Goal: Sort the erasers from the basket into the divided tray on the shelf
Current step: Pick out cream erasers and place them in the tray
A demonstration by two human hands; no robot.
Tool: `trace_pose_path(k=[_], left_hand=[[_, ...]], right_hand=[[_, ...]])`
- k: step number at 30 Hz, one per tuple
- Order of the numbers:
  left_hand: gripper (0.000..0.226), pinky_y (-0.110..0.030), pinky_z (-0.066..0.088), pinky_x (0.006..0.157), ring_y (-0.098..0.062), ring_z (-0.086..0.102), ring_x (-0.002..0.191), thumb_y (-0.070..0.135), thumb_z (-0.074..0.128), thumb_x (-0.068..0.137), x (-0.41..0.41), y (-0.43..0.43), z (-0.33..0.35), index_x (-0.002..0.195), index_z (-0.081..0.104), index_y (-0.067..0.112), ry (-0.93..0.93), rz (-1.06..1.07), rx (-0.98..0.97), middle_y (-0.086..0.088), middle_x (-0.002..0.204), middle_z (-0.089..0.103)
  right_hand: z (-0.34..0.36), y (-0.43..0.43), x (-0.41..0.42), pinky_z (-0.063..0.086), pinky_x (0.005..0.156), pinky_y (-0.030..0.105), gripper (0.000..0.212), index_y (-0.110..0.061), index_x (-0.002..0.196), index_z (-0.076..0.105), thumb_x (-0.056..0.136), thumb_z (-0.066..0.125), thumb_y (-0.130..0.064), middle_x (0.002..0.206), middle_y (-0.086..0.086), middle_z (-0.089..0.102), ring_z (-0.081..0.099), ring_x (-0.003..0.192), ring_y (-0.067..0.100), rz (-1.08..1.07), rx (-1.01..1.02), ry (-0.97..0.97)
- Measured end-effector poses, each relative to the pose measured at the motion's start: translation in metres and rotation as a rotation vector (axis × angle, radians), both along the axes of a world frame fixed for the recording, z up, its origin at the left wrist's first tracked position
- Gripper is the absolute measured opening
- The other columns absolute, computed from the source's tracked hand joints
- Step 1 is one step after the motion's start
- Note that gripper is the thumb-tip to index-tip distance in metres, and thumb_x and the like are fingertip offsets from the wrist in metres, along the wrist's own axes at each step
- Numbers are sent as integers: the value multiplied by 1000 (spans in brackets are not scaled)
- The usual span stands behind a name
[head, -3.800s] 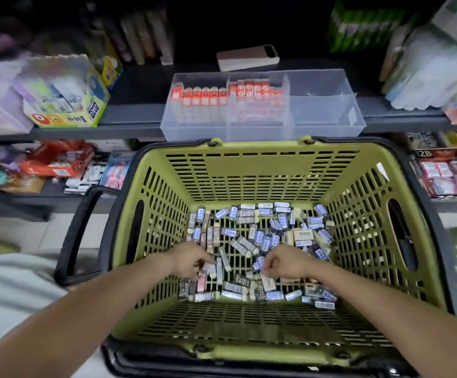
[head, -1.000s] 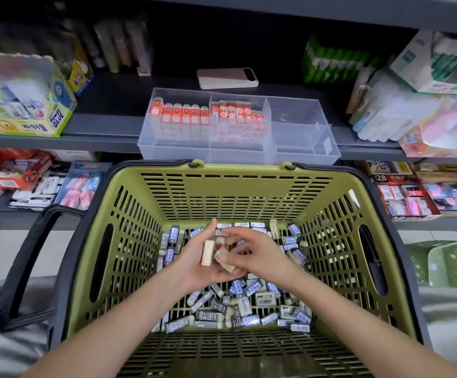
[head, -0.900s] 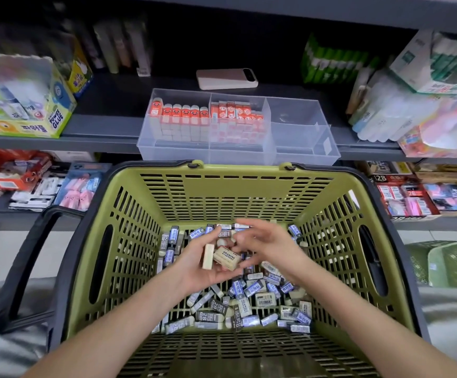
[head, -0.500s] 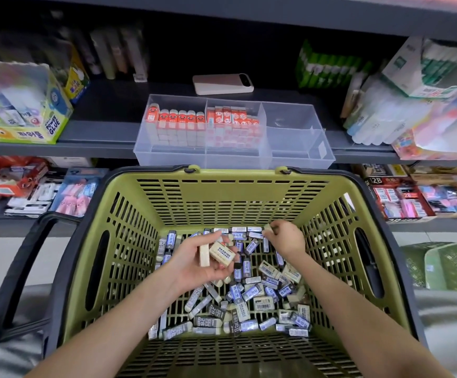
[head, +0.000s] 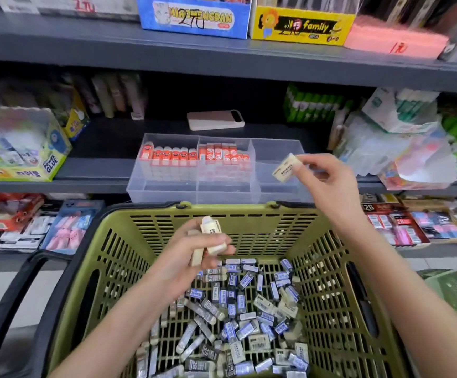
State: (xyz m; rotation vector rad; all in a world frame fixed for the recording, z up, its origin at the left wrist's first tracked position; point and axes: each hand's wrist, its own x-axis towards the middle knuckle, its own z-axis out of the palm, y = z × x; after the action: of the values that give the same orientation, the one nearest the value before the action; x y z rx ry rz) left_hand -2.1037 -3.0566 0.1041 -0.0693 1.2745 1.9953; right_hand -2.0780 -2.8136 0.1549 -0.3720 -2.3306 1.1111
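Observation:
A green basket (head: 249,225) in front of me holds several loose erasers (head: 238,317), blue-wrapped and cream. My left hand (head: 194,255) hovers over the basket and grips a few cream erasers (head: 212,237). My right hand (head: 328,181) is raised to the shelf and pinches one cream eraser (head: 287,168) over the right compartment of the clear divided tray (head: 167,190). The tray's left and middle compartments hold rows of orange-sleeved erasers (head: 194,156). The right compartment looks bare.
A pink phone (head: 215,120) lies on the shelf behind the tray. A glue box (head: 20,148) stands at the left and plastic-wrapped packs (head: 396,148) at the right. Boxed goods line the shelves above and below. The basket's black handle (head: 11,304) hangs at the left.
My right hand has left the basket and risen to the tray with one cream eraser. My left hand has lifted a little, still holding its erasers. The view has tilted upward.

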Motion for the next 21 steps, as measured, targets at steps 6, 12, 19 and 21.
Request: trace_pose_path(k=[6,12,19,21], left_hand=[[51,-16,36,32,-20,69,58,22,75,60,-22,14,41,102,52,6,177,17,-43,-11,77,71],[55,-16,35,32,-16,64,51,34,76,57,-45,26,50,99,53,8,197,35,-76,-13,76,72],[45,-16,42,37,-17,67,57,28,75,61,-60,43,53,97,55,10,206,39,-80,-12,78,72],[45,-16,43,37,-17,68,58,26,75,61,-63,47,53,97,55,8,206,38,-86,-12,79,72]], right_hand=[[-7,21,-74,44,88,40,21,-22,105,71,90,58,-27,93,2,71,60,96,26,-64,367,-249],[-15,22,-94,39,103,40,20,-23,102,72,90,55,-24,111,-6,69,58,111,13,184,125,-505],[-16,25,-90,20,113,43,38,-20,111,68,99,38,-39,132,-3,57,47,126,20,271,295,-617],[-14,23,-89,17,112,41,41,-19,113,66,100,34,-40,131,0,58,46,126,23,278,329,-653]])
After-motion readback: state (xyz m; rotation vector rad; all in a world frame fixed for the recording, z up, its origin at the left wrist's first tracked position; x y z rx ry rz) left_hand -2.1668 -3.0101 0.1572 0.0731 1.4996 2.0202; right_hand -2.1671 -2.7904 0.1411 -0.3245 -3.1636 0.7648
